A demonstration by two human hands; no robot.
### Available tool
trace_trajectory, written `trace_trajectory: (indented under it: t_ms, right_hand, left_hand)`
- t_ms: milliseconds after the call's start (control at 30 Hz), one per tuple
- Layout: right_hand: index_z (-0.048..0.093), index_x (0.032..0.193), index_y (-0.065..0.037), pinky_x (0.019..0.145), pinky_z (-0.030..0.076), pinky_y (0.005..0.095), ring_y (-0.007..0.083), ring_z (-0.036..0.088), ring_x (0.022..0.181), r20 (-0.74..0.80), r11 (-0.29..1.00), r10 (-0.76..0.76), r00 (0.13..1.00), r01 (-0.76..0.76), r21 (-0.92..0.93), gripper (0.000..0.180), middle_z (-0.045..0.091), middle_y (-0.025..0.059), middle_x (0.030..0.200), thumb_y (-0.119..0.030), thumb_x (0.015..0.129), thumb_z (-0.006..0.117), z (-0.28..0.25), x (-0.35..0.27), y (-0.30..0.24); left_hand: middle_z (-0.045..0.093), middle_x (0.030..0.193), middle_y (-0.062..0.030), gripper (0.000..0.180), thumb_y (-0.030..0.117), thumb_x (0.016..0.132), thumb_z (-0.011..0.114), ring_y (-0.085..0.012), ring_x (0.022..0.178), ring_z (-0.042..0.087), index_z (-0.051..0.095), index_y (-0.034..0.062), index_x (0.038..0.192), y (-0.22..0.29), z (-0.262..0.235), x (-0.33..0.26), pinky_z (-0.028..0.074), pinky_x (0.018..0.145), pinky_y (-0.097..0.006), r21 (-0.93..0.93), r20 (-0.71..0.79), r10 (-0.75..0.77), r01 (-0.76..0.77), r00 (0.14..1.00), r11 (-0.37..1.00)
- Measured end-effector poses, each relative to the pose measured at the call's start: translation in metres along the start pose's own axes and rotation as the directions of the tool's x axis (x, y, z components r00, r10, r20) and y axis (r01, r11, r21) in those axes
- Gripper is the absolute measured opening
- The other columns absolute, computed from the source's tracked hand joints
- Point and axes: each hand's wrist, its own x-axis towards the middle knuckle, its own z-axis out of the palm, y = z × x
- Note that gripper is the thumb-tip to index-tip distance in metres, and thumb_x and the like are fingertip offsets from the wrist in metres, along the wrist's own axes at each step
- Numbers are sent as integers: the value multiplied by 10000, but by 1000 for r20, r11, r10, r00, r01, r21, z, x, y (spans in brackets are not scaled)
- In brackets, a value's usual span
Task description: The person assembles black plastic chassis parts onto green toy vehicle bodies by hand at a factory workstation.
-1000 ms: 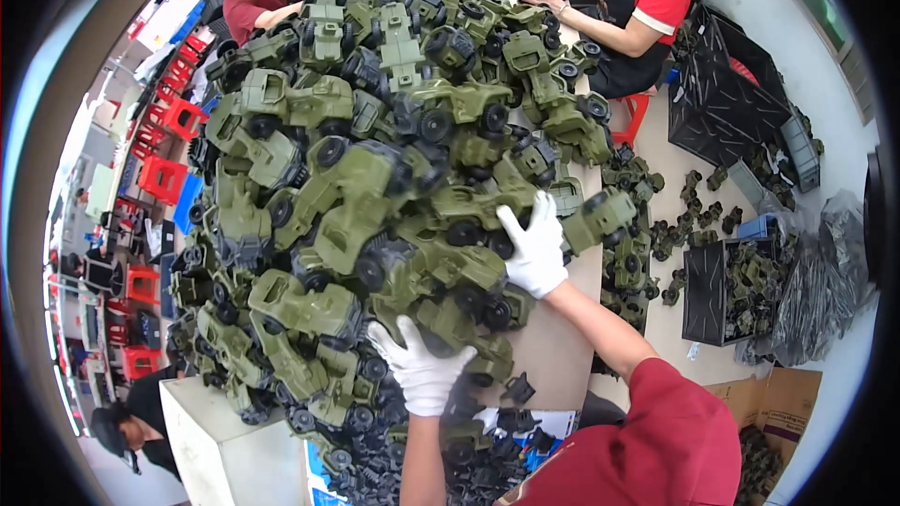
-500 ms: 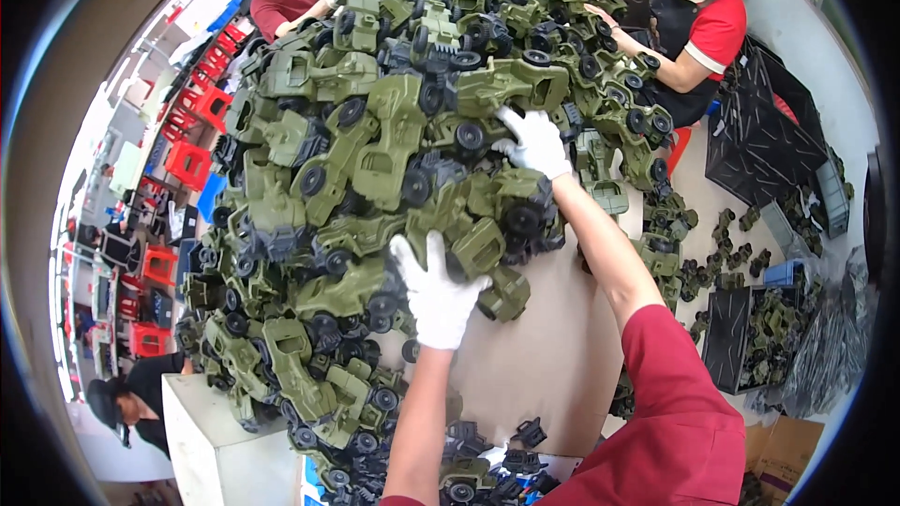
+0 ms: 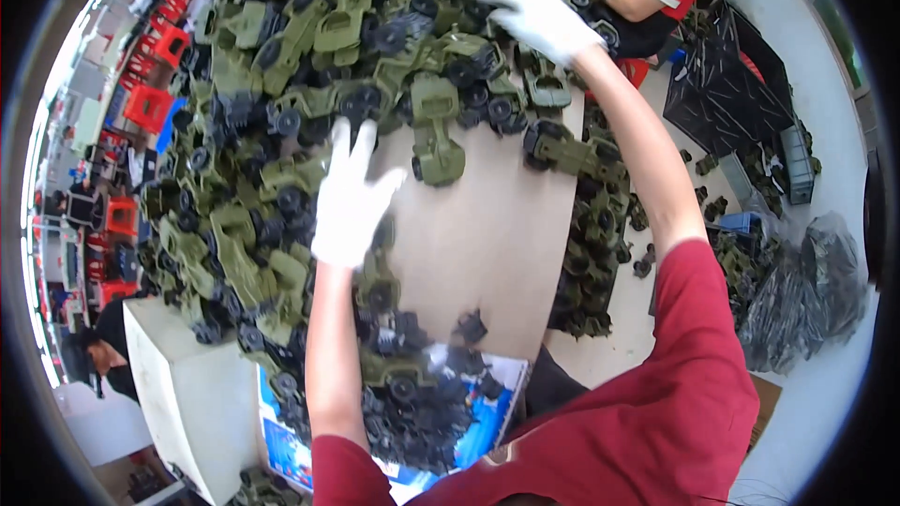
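Observation:
A big heap of olive-green toy jeeps (image 3: 339,14) with black wheels covers the far and left parts of the table (image 3: 478,244). My left hand (image 3: 349,206), in a white glove, is held over the near side of the heap with fingers spread; nothing shows in its grasp. My right hand (image 3: 548,23), also gloved, reaches to the heap's far right. Its fingers stretch out over the jeeps, the tips partly lost among them. One jeep (image 3: 437,131) lies at the heap's front edge between my hands. Another jeep (image 3: 572,152) sits at the table's right edge.
Small black plastic parts (image 3: 412,422) lie on a blue printed sheet (image 3: 511,379) close to me. A white box-shaped block (image 3: 192,394) stands at left. Co-workers are at far right and lower left. Black crates (image 3: 722,84) and grey plastic bags (image 3: 797,290) lie at right.
Both hands have moved farther from me, and the jeeps have shifted away and left, baring more tabletop. The view has also shifted, showing more of the near black parts.

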Motion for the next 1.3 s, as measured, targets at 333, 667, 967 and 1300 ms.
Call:
trace_trajectory:
  t_ms: [333, 667, 967, 1300]
  right_hand:
    - [521, 1335, -185, 894, 491, 476, 393, 559, 1061, -40, 755, 628, 777, -621, -211, 702, 563, 176, 1146, -167, 694, 806, 49, -274, -15]
    - [650, 1205, 44, 860, 538, 366, 230, 684, 971, 543, 684, 535, 648, -709, 173, 653, 719, 137, 1091, -256, 662, 856, 22, -246, -15]
    - [552, 1183, -97, 631, 492, 307, 131, 595, 737, 249, -92, 555, 794, -239, 967, 426, 610, 20, 910, -434, 936, 639, -55, 17, -63]
    - [348, 1488, -45, 1087, 397, 399, 213, 536, 1260, 600, -311, -57, 798, -585, 749, 688, 532, 112, 1394, -250, 919, 675, 70, -182, -189]
  left_hand:
    - [468, 1380, -221, 744, 294, 655, 852, -470, 1359, 356, 530, 43, 1277, -23, 72, -295, 262, 1145, -566, 384, -228, -141, 222, 963, 896]
    - [688, 1067, -242, 1148, 407, 700, 747, -362, 969, 684, 97, -16, 1545, -102, 48, -104, 535, 851, -410, 242, 83, -672, 639, 736, 730]
    - [688, 1098, -222, 1141, 352, 757, 775, -292, 954, 686, 46, -14, 1554, -54, 51, -95, 526, 845, -329, -475, -81, -577, 477, 813, 739]
    - [607, 1305, -227, 716, 426, 987, 501, -367, 1125, 627, 180, 178, 1577, 46, 17, -117, 464, 980, -409, -312, -112, -291, 245, 950, 918]
